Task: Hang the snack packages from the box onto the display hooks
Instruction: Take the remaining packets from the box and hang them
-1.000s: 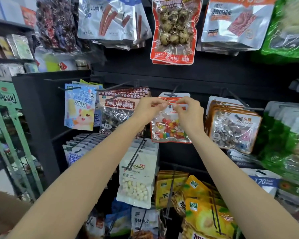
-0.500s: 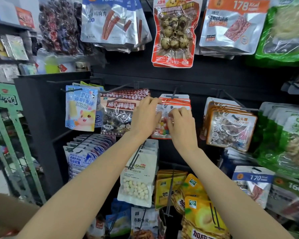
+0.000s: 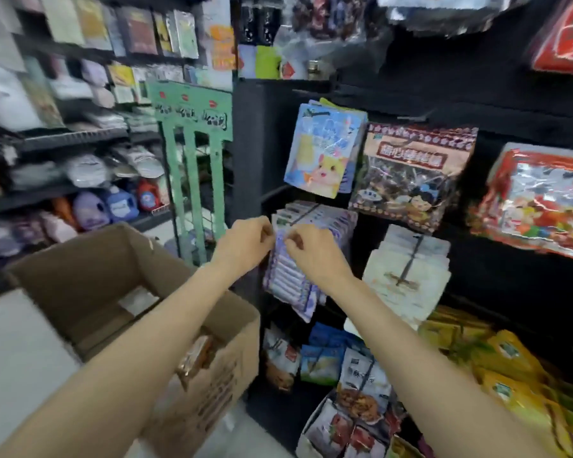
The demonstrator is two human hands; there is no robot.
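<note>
Both hands are raised side by side in front of the black display, close together but not touching. The left hand [image 3: 245, 246] has its fingers curled inward, and the right hand [image 3: 315, 251] likewise. The frame is blurred, and whether either pinches anything cannot be told.

Just beyond the fingertips hangs a thick stack of purple-and-white packets [image 3: 298, 259] on a hook; the stack's left edge sits between the two hands, its lower edge below the right wrist. Above the fingers hang a blue hamster packet [image 3: 321, 150] and, to its right, a brown candy bag [image 3: 414, 183]. White pouches [image 3: 407, 276] hang right of the right hand, a dark gap between them and the purple stack.

Below and left of the left hand stands the open cardboard box [image 3: 90, 279] — snack packages [image 3: 199, 358] lie against its near wall, under the left forearm. A green rack [image 3: 192, 153] rises beyond the box.
</note>
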